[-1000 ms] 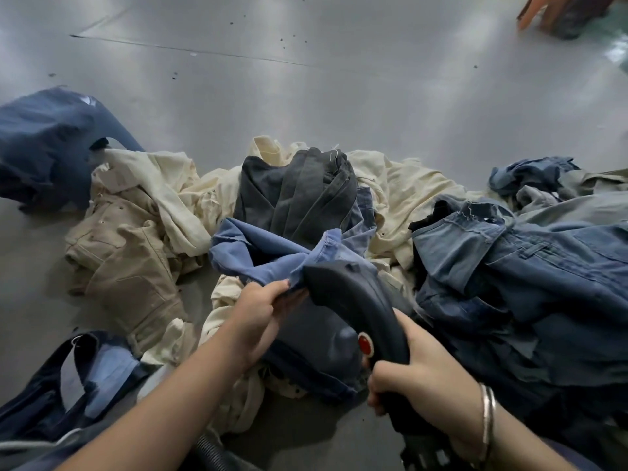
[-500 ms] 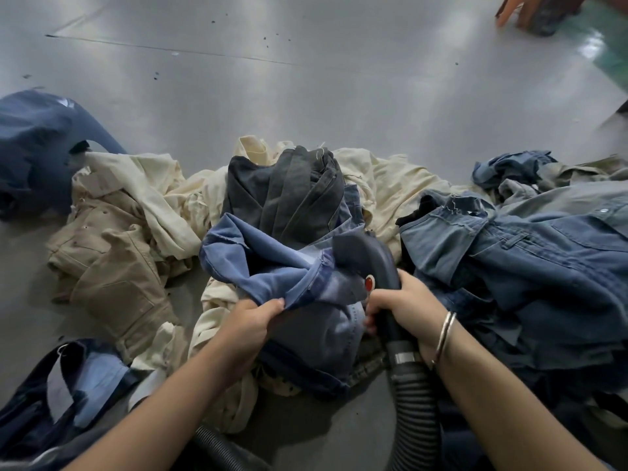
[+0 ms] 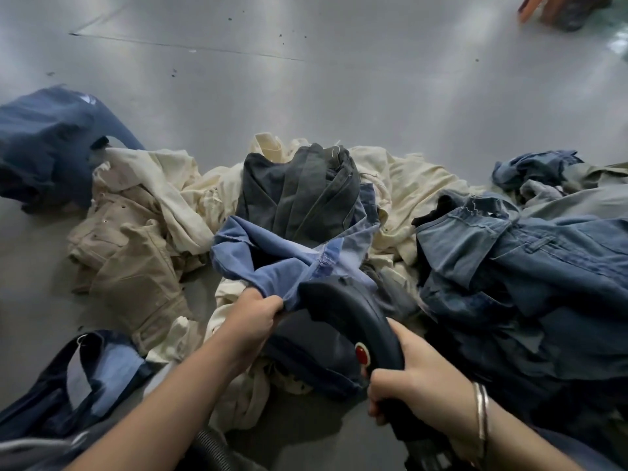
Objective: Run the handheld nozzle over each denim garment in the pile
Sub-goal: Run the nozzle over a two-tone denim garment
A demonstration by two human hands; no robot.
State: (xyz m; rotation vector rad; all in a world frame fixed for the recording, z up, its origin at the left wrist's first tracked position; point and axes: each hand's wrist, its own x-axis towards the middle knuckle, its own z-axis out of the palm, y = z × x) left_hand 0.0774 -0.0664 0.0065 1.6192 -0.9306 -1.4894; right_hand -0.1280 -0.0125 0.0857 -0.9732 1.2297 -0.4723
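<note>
A pile of garments lies on the grey floor point(image 3: 339, 79). At its front a light blue denim garment point(image 3: 272, 263) is bunched, and my left hand point(image 3: 253, 319) grips its near edge. My right hand point(image 3: 418, 375) grips the handle of a dark handheld nozzle point(image 3: 346, 311) with a red button. The nozzle head rests against the blue denim just right of my left hand. Its tip is hidden in the cloth. A dark grey garment point(image 3: 302, 192) sits behind the blue one.
Cream and beige garments point(image 3: 136, 239) spread to the left, darker blue denim point(image 3: 530, 266) heaps at the right. A navy garment point(image 3: 47, 144) lies far left, another point(image 3: 85, 379) at lower left. A ribbed hose point(image 3: 210, 450) runs below. Someone's foot point(image 3: 560, 8) is at top right.
My right hand has pulled the nozzle back toward me, out from the blue denim's fold. My left hand keeps its grip on the denim edge.
</note>
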